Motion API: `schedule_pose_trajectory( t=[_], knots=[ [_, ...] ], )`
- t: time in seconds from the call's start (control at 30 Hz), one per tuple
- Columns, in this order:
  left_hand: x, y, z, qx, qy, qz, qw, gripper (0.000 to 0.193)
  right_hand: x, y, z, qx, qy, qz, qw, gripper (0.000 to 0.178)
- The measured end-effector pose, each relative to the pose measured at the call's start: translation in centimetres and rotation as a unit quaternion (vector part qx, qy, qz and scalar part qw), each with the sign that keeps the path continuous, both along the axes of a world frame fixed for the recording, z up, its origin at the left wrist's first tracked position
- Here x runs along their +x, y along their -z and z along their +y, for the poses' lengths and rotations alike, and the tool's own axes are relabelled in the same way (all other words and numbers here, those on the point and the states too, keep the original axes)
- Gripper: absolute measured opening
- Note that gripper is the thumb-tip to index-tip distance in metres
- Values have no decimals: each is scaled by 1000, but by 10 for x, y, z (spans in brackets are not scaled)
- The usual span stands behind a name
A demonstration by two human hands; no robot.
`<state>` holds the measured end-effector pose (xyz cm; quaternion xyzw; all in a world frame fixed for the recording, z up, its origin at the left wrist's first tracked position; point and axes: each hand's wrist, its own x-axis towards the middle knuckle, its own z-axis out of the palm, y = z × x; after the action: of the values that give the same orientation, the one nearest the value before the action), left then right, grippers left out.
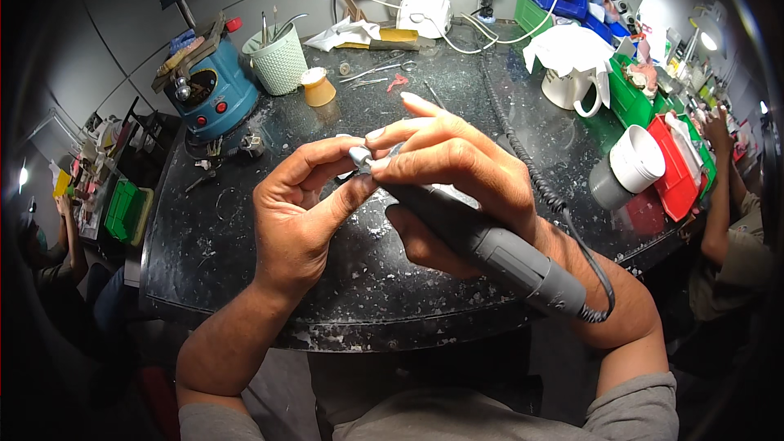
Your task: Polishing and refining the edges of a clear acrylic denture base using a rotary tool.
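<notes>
Head view: my left hand (294,208) pinches a small pale piece (358,155) above the tabletop (204,253), grip narrow; my right hand (469,155) wraps a dark handpiece (498,255), nose near the piece. Work looks underway, I'd judge; how much is done or left, I can't tell.

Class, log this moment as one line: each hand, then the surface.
left hand: holding small grey piece; right hand: gripping dark handpiece; black bench: beneath both

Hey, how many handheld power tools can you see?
1: the dark grey, cylindrical, corded handpiece, gripped in your bare right hand above the scuffed black tabletop. Others may be hidden.
</notes>
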<state>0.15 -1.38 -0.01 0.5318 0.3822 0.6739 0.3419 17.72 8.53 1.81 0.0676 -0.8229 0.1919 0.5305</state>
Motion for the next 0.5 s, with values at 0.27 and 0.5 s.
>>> schedule_pose_trajectory(
  t=[0.27,0.5],
  knots=[
    [1,-1,0,-16,5,4,1000,31,1,0,0,6,44,-6,999,36],
    [1,-3,1,-4,3,8,1000,31,1,5,3,-7,78,26,997,38]
  ],
)
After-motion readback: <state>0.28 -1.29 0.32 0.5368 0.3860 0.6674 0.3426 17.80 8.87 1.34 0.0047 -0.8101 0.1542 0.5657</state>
